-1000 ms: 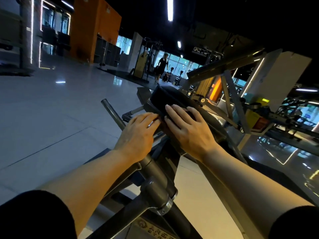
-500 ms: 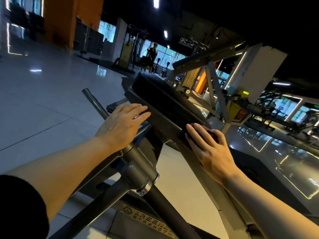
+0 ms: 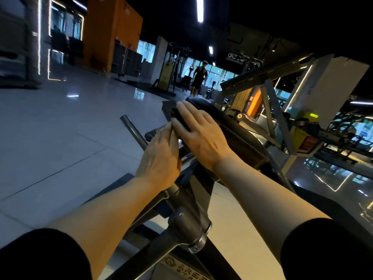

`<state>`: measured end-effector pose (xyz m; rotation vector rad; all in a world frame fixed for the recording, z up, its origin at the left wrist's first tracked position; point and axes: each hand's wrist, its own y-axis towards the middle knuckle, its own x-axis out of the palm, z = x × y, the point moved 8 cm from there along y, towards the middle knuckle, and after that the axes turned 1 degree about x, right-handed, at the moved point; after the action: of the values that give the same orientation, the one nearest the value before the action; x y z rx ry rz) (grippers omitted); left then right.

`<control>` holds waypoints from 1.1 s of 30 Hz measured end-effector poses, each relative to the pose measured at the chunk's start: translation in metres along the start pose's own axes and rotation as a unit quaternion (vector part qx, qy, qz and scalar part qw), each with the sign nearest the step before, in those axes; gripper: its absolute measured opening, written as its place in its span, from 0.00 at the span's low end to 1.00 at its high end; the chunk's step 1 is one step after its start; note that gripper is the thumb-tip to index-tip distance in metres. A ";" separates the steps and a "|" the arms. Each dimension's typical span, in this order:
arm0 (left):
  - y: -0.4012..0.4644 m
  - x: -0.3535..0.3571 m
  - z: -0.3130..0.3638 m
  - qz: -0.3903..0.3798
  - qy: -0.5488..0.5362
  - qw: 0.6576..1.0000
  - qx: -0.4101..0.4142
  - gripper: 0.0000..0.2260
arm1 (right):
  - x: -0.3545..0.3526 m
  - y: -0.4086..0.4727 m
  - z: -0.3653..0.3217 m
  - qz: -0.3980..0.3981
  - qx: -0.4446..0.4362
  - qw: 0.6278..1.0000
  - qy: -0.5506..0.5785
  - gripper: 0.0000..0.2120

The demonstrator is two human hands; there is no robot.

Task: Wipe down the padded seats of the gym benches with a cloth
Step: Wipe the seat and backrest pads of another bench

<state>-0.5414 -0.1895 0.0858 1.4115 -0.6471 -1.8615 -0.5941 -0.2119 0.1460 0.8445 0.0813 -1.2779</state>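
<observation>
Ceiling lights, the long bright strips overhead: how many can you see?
3. One long strip at top centre, a shorter one farther back below it, one tiny one beyond. Others may be hidden by the machine frame.

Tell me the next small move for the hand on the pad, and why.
Probably slide the right hand back along the black pad toward the body. It lies flat on a dark cloth near the pad's far end, so the near stretch lies uncovered. The left hand rests beside the pad on the frame and could stay there for support.
</observation>
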 end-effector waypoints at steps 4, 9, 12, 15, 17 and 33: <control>0.000 0.001 -0.002 -0.005 0.002 1.000 0.002 0.30 | 0.011 0.003 -0.002 -0.035 0.028 0.999 -0.025 0.21; -0.001 0.000 0.012 -0.004 0.024 0.995 0.098 0.21 | 0.010 -0.036 0.008 -0.051 0.024 0.998 -0.027 0.22; -0.001 0.003 0.016 -0.002 0.035 0.990 0.138 0.21 | 0.008 -0.063 0.018 -0.056 0.017 0.998 -0.031 0.20; 0.000 0.008 0.016 -0.015 0.055 0.986 0.154 0.23 | 0.004 -0.097 0.028 -0.065 0.015 0.997 -0.025 0.20; 0.000 0.010 0.018 -0.023 0.062 0.984 0.163 0.22 | 0.001 -0.120 0.035 -0.059 0.023 0.998 -0.019 0.21; -0.002 0.023 0.032 -0.042 0.135 0.954 0.264 0.29 | 0.001 -0.140 0.045 0.022 0.056 0.998 -0.017 0.27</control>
<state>-0.5763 -0.2068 0.0796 2.0184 -1.0036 -1.5737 -0.7314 -0.2446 0.1065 0.9157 -0.0365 -1.2630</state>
